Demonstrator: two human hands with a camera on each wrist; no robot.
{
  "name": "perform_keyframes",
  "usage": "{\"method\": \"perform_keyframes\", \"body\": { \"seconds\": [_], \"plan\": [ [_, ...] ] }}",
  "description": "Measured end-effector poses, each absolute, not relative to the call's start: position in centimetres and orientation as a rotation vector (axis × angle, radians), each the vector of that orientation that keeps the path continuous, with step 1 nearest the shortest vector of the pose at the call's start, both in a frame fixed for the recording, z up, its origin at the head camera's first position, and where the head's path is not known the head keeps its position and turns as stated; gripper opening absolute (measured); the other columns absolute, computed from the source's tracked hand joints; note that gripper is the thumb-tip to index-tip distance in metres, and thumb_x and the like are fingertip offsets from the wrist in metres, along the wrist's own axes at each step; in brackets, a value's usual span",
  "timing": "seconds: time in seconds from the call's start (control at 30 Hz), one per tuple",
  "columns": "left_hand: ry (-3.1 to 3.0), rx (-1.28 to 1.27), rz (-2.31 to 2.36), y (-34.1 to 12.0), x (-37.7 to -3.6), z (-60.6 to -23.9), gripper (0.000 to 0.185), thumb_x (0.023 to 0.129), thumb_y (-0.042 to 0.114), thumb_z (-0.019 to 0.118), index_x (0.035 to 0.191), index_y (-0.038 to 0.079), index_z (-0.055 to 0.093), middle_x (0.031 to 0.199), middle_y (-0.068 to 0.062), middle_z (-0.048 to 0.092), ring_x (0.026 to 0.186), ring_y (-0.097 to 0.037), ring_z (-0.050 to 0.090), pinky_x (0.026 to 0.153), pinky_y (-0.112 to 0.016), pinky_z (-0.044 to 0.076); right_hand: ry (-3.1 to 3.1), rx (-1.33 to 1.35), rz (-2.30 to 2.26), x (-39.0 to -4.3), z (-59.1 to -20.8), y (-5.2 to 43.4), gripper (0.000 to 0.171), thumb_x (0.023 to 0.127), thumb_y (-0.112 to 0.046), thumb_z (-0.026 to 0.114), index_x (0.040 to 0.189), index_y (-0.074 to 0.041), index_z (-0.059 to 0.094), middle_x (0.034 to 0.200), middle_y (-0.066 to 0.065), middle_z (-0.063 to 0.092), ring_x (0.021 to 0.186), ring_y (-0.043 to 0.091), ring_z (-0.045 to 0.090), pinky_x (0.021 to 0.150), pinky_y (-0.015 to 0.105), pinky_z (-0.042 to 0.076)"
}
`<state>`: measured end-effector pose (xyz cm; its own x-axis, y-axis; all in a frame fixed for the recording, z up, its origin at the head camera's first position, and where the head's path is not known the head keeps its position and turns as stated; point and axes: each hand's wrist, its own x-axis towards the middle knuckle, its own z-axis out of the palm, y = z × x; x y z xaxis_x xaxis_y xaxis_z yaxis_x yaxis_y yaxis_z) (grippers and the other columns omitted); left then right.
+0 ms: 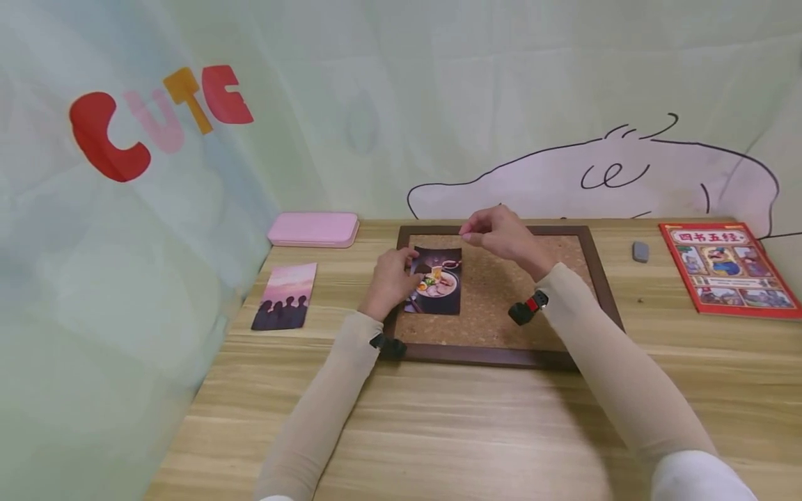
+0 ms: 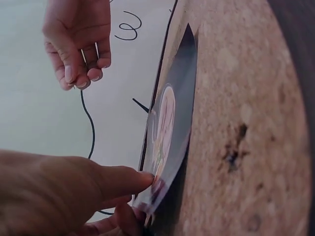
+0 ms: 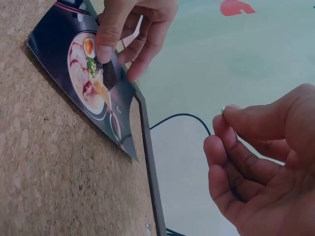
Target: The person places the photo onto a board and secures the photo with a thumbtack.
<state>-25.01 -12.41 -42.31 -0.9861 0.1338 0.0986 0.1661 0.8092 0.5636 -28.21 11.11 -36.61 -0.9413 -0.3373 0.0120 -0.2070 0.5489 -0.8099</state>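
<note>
A photo of a noodle bowl [image 1: 446,300] lies over the left part of a cork board [image 1: 495,330] with a dark brown frame. My left hand [image 1: 392,280] pinches this photo by its left edge, thumb on the printed face. In the right wrist view the photo [image 3: 54,42] bows up off the cork. My right hand [image 1: 503,238] is raised above the board's far middle, apart from the photo. Its thumb and forefinger pinch a tiny pale, pin-like thing [image 3: 223,109], mostly hidden by the fingertips.
On the left lie a sunset photo [image 1: 289,287] and a pink case [image 1: 315,229]. To the board's right are a small grey block [image 1: 640,251], a tiny dark object [image 1: 640,300] and a red-covered book [image 1: 727,268]. A printed curtain hangs behind the table.
</note>
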Motion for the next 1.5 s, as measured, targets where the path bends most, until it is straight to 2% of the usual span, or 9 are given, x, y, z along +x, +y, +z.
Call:
{"method": "perform_keyframes", "body": {
  "seconds": [0.17,0.43,0.8,1.1,1.5],
  "plan": [
    [-2.960,-0.222,-0.859,-12.4,-24.9,-42.5,0.041,0.088,0.014,0.076,0.125,0.000,0.066,0.106,-0.016,0.063,0.100,-0.028,0.057,0.084,-0.043,0.047,2.591,-0.451,-1.333,-28.9,-37.0,10.3,0.016,0.098,-0.015,0.065,0.110,-0.005,0.071,0.106,0.011,0.068,0.096,0.027,0.056,0.085,0.040,0.044],
    [-2.990,-0.226,-0.798,-12.3,-24.8,-42.2,0.039,0.090,0.017,0.074,0.124,-0.002,0.068,0.110,-0.018,0.063,0.104,-0.030,0.057,0.090,-0.044,0.047,2.566,-0.497,-1.274,-29.9,-37.6,8.8,0.017,0.098,-0.013,0.064,0.110,-0.003,0.072,0.108,0.011,0.070,0.097,0.027,0.057,0.087,0.040,0.045],
    [-3.013,-0.254,-0.795,-12.4,-25.0,-42.3,0.041,0.090,0.019,0.074,0.125,-0.002,0.068,0.113,-0.018,0.062,0.107,-0.030,0.056,0.093,-0.044,0.046,2.498,-0.489,-1.226,-30.7,-38.7,7.8,0.012,0.094,-0.007,0.066,0.105,-0.003,0.070,0.098,0.013,0.068,0.093,0.029,0.059,0.079,0.035,0.046],
    [-3.007,-0.253,-0.813,-12.5,-24.8,-42.1,0.040,0.090,0.018,0.074,0.124,-0.002,0.068,0.113,-0.019,0.062,0.108,-0.031,0.056,0.095,-0.044,0.045,2.488,-0.509,-1.153,-31.5,-39.9,7.1,0.011,0.096,-0.006,0.064,0.105,-0.002,0.069,0.098,0.014,0.067,0.089,0.026,0.059,0.077,0.033,0.048],
    [-2.997,-0.294,-0.817,-12.7,-24.9,-42.2,0.038,0.090,0.017,0.074,0.122,-0.003,0.069,0.114,-0.019,0.063,0.110,-0.031,0.056,0.095,-0.044,0.045,2.501,-0.603,-1.060,-32.6,-41.4,6.5,0.010,0.096,-0.006,0.065,0.097,-0.003,0.074,0.084,0.006,0.063,0.079,0.020,0.054,0.069,0.030,0.044]
  ]
}}
